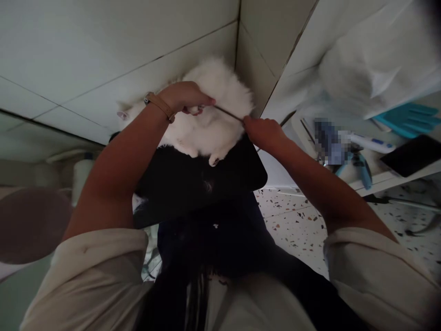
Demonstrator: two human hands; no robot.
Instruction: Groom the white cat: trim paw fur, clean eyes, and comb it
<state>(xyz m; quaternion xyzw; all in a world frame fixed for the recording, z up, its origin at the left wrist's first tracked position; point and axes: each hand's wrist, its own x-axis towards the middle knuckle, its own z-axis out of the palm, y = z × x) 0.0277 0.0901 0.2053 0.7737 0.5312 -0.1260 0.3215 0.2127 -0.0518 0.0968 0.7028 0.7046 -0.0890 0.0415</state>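
In the corner where two pale tiled walls are meeting, a small white fluffy animal (pixel 210 115) is lying on a black desk (pixel 237 177), its fur pressed close to the wall and one paw hanging over the desk's near edge. The left hand (pixel 184 96), wearing a tan wrist strap (pixel 160 105), is resting on top of the animal with its fingers curled closed around the pinkish handles of a pair of scissors (pixel 213 109). The thin blades are running rightward across the fur toward the right hand (pixel 263 133), which is closed in a pinch at the animal's right side, just by the blade tips; whether it is gripping fur or the tips themselves cannot be told. Both forearms are bare, with light sleeves pushed up to the elbows. To the right, a white shelf (pixel 396 177) is carrying a teal comb-like tool (pixel 409 118), a white and blue tube (pixel 370 143) and a dark flat thing (pixel 411 155). Below it, a speckled terrazzo floor (pixel 296 220) is showing.
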